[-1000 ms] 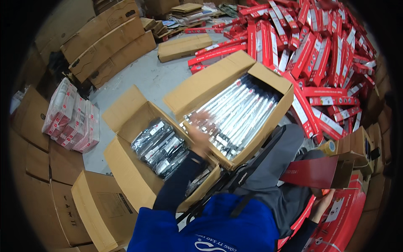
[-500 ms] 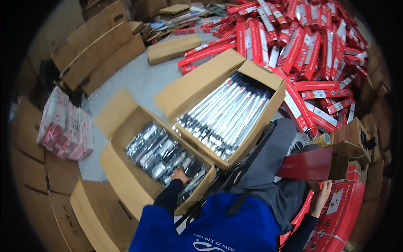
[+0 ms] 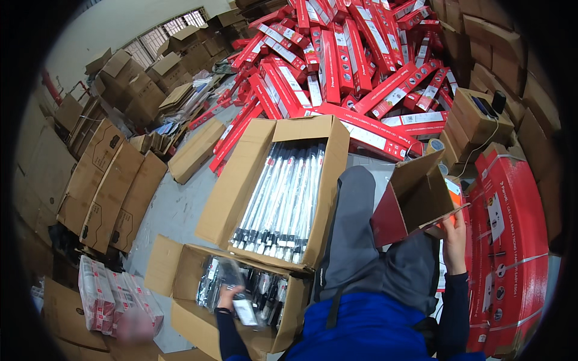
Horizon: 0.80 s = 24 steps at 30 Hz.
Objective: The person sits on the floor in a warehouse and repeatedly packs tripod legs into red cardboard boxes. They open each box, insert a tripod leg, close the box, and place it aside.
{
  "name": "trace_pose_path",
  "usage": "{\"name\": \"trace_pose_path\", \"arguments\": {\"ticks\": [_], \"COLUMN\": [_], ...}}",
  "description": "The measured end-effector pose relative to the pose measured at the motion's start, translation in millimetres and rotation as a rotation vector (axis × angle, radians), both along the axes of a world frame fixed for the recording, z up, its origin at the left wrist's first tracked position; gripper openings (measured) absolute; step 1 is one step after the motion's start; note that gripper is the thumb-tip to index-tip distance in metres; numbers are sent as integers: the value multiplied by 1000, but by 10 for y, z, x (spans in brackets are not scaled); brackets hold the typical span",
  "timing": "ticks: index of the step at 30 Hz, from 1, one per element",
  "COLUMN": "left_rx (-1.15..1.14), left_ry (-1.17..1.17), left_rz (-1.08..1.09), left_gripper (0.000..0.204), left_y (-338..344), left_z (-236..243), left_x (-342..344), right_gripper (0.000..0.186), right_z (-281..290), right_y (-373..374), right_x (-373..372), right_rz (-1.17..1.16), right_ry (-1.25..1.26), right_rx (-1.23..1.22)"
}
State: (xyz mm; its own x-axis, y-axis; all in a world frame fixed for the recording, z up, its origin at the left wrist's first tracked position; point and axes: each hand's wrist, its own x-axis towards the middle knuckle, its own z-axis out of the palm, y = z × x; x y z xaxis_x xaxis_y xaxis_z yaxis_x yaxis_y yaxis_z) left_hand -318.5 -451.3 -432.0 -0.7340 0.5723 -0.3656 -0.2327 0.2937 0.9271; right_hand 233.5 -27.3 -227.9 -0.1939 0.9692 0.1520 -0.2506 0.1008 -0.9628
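Note:
My left hand [image 3: 227, 297] reaches into an open carton [image 3: 189, 310] of dark items in clear plastic. Its fingers are closed on a plastic-wrapped packet [image 3: 245, 311] with a white label, blurred by motion and raised above the others. At my right thigh, my right hand [image 3: 454, 240] grips the edge of a long red cardboard box [image 3: 390, 210]. The box's brown inside shows through its open end, which faces up. Something orange [image 3: 453, 192] sticks out behind the box beside my fingers; its kind is hidden.
Ahead stands an open carton [image 3: 232, 174] full of plastic-wrapped silver tubes [image 3: 283, 198]. A big pile of red boxes [image 3: 343, 60] lies beyond it. Strapped red boxes [image 3: 512, 240] stand at my right, white-and-red packs [image 3: 96, 295] at far left, flattened cartons [image 3: 105, 186] behind them.
My left hand has drawn a packet up from the carton. My right hand has raised the red box, turning its open end upward. The view has swung right.

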Motion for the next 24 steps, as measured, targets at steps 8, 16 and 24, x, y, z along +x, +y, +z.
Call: {"name": "trace_pose_path", "arguments": {"ticks": [8,16,24], "left_rx": [198,68,-863], "left_ry": [165,-161,1110], "left_rz": [-199,-351,-390], "left_gripper": [42,63,74], "left_y": [1695,3823,4123], "left_z": [1850,910,577], "left_x": [-491,-643,-1057], "right_gripper": [37,41,37], "right_z": [-91,-55,183], "right_y": [-9,-67,-165], "right_x": [-80,-43,-162], "right_rz": [-37,-89,-166], "right_ry": [-7,3,-127], "right_rx": [-21,34,-41]}}
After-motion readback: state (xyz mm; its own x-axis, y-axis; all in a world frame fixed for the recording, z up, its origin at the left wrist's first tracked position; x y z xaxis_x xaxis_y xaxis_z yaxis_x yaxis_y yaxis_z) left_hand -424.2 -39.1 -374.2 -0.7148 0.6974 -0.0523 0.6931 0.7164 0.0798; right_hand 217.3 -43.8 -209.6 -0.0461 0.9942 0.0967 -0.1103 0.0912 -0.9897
